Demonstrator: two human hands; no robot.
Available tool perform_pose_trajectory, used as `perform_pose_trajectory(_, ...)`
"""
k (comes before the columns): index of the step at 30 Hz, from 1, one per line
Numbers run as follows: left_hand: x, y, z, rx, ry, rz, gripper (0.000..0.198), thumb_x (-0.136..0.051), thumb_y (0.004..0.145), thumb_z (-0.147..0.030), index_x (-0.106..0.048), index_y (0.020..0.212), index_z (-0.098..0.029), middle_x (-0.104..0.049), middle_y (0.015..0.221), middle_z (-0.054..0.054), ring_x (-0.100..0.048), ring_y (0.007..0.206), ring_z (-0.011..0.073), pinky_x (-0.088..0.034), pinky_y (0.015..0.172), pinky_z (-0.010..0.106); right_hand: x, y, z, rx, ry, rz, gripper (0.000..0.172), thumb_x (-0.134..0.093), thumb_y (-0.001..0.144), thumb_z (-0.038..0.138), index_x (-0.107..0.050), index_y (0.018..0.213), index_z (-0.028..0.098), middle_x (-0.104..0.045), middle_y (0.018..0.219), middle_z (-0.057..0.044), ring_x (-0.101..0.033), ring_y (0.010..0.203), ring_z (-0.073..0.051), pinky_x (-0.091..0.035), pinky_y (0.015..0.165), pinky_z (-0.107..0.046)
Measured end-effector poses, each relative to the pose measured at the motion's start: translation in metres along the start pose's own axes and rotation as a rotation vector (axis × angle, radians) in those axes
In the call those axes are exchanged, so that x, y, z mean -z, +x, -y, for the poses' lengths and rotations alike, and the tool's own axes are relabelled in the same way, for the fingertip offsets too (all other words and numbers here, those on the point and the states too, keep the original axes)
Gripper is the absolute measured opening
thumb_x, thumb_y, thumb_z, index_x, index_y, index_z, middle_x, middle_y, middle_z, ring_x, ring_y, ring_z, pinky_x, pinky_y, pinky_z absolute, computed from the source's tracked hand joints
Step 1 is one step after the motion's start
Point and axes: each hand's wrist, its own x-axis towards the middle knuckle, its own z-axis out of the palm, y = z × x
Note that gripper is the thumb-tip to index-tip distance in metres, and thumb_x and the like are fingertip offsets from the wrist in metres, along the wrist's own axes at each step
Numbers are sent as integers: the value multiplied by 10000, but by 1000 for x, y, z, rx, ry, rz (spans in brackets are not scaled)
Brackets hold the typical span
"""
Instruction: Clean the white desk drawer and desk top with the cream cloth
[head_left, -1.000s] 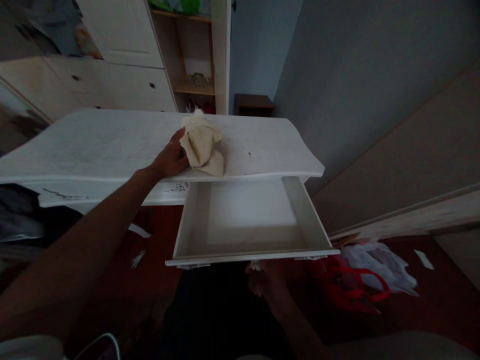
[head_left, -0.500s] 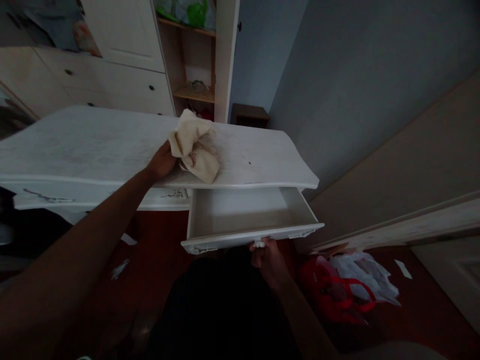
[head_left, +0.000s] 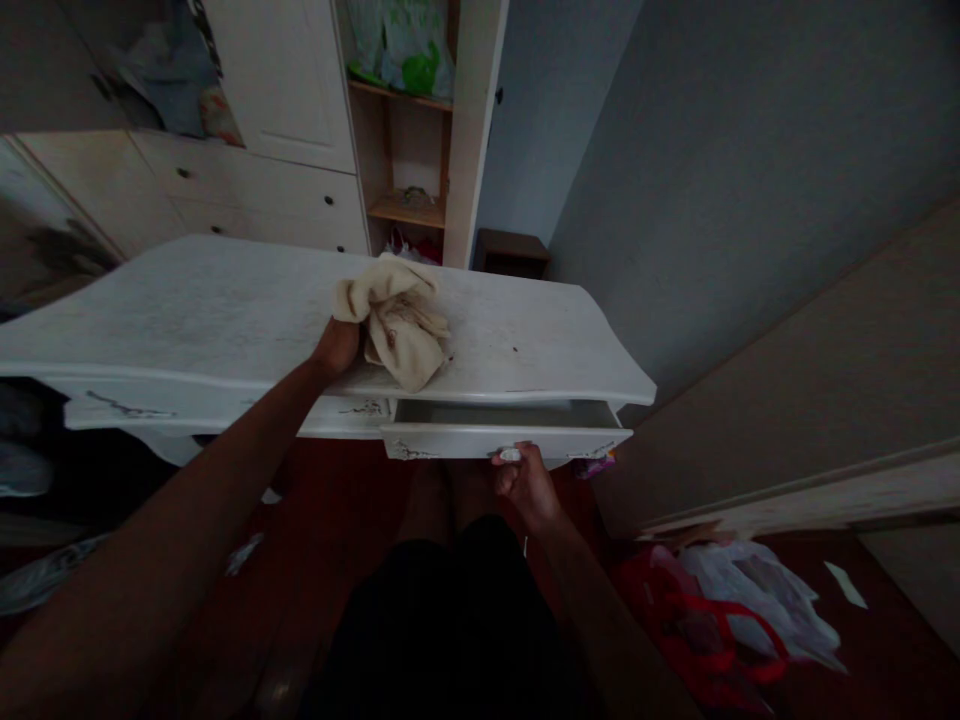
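A crumpled beige cloth (head_left: 405, 335) is in my left hand (head_left: 337, 345), over the top of a white dressing table (head_left: 247, 310); part of that hand is hidden by the cloth. Below the tabletop, a white drawer (head_left: 457, 443) is pulled out a short way, with only a strip of its inside showing. My right hand (head_left: 529, 480) pinches the pale drawer knob (head_left: 510, 455) at the middle of the drawer front. Dark smudges and specks mark the tabletop around the cloth.
Behind the table stands a white wardrobe (head_left: 285, 90) with open shelves holding plastic bags (head_left: 405, 45). A grey wall (head_left: 712, 180) runs along the right. On the red floor lie a red bag (head_left: 667, 620) and a white plastic bag (head_left: 765, 590).
The drawer has slid inward, from far out to slightly out, with my right hand still on its knob. The cloth has shifted and refolded in my left hand. The view has tilted.
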Motion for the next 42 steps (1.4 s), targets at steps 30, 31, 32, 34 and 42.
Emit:
perform_pose_trajectory(30,-12,-3,12,-182,279,150,821,-518,785,-412,-295,1496,-69,-418,1498,198,-433,1363,321,-350,1138,475,-15,69,34,-228,59,11,272,-513,817,359,-674,761,148,-537,441,14,-416,386,-96,-398,437,-209)
perform_pose_trajectory(31,-11,-3,12,-181,282,157,848,-537,772,-413,-284,1499,-58,-403,1505,207,-436,1359,327,-355,1135,476,-15,67,36,-243,52,23,285,-509,832,369,-678,782,145,-548,458,9,-432,397,-99,-407,449,-211)
perform_pose_trajectory(32,-11,-3,12,-181,278,162,863,-550,764,-408,-276,1501,-51,-393,1509,213,-439,1355,330,-360,1131,476,-15,65,36,-252,46,33,303,-504,849,383,-681,804,143,-562,479,4,-451,410,-102,-414,461,-212)
perform_pose_trajectory(34,-10,-4,10,-180,260,168,860,-565,755,-382,-272,1499,-64,-398,1504,206,-448,1345,325,-371,1123,477,-14,60,36,-271,41,54,352,-486,888,432,-682,845,143,-589,520,-7,-488,440,-109,-427,484,-220)
perform_pose_trajectory(42,-10,-13,-8,-69,367,117,711,-657,690,-373,-421,1300,-93,-522,1289,198,-552,1172,322,-477,993,448,3,32,31,-214,-96,93,285,-679,830,460,-673,877,178,-632,614,10,-523,494,-94,-429,525,-225)
